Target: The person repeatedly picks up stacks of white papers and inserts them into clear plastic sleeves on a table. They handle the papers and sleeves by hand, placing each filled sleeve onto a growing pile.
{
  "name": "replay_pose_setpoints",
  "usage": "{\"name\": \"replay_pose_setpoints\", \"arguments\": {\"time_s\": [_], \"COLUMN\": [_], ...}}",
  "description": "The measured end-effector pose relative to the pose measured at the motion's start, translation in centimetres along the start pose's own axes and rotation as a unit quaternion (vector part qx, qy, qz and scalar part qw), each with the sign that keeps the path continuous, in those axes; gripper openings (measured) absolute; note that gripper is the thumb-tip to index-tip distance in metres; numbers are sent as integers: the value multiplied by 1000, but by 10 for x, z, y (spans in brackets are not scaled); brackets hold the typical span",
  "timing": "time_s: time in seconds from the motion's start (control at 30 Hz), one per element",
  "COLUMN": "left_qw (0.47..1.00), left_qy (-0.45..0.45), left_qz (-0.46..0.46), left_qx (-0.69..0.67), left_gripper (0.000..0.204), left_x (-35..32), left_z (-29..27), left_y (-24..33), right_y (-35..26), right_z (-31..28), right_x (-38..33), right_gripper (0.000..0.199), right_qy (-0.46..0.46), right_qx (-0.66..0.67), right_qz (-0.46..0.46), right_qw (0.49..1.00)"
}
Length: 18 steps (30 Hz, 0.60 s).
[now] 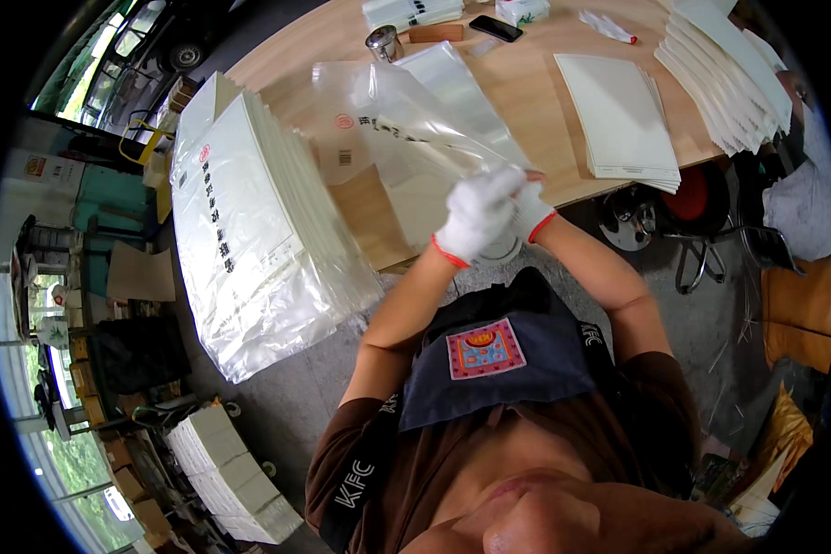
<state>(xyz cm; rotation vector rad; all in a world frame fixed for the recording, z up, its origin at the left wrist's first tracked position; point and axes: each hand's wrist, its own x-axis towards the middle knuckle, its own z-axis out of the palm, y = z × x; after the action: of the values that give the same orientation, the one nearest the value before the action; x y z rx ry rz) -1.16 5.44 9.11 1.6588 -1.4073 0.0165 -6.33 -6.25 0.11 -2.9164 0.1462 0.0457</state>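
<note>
My left hand (479,216), in a white glove with a red cuff, is closed at the near end of a clear printed plastic bag (379,109). Close against it is my right hand (532,209), gloved the same way, with bare fingertips showing. Its fingers are curled and partly hidden behind the left. Folds of the bag run together towards both hands. Under and beyond it lie more clear bags (462,78) on the wooden table (535,102). To the left, a thick stack of white paper pads (249,198) sits inside another printed clear bag (249,323).
White sheets (614,115) lie at the right, with a fanned paper stack (720,74) beyond. A metal cup (384,42), a brown block (436,33), a phone (496,28) and a loose glove (608,26) are at the back. A stool (697,198) stands under the right edge.
</note>
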Motion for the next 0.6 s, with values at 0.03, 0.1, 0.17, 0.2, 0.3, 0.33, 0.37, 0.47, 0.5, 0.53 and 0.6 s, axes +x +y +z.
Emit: {"name": "replay_pose_setpoints", "arguments": {"time_s": [0.03,0.1,0.17,0.2,0.3,0.33,0.37,0.47,0.5,0.53,0.6], "left_qw": [998,993,992,993,999,983,973,974,979,984,982], "left_qy": [-54,-111,-120,-102,-18,-51,-27,-14,-20,-61,-145], "left_qz": [-38,-41,18,13,-21,-154,-207,-203,-178,-158,-112], "left_qx": [-16,-9,-24,-63,-24,-84,-93,-101,-98,-53,40], "left_gripper": [20,16,16,17,25,26,25,18,16,16,16], "left_x": [-4,-18,-30,-30,-46,-35,-39,-67,-79,-87,-98], "left_z": [10,26,35,36,37,20,12,13,13,11,8], "left_y": [5,10,13,11,-36,-35,-53,-71,-66,-53,-31], "right_y": [2,12,12,6,-15,-26,-39,-47,-47,-39,2], "right_z": [5,10,13,14,15,13,7,-10,-24,-15,23], "right_x": [3,12,19,23,14,-4,-29,-80,-81,-82,-70], "right_gripper": [44,42,40,39,37,37,36,37,39,40,45], "right_qy": [30,107,167,201,193,118,67,326,350,314,165], "right_qx": [62,223,258,249,117,50,28,122,61,46,43], "right_qz": [22,45,53,59,111,126,86,-137,-59,36,219], "right_qw": [997,968,950,946,968,984,994,927,933,948,961]}}
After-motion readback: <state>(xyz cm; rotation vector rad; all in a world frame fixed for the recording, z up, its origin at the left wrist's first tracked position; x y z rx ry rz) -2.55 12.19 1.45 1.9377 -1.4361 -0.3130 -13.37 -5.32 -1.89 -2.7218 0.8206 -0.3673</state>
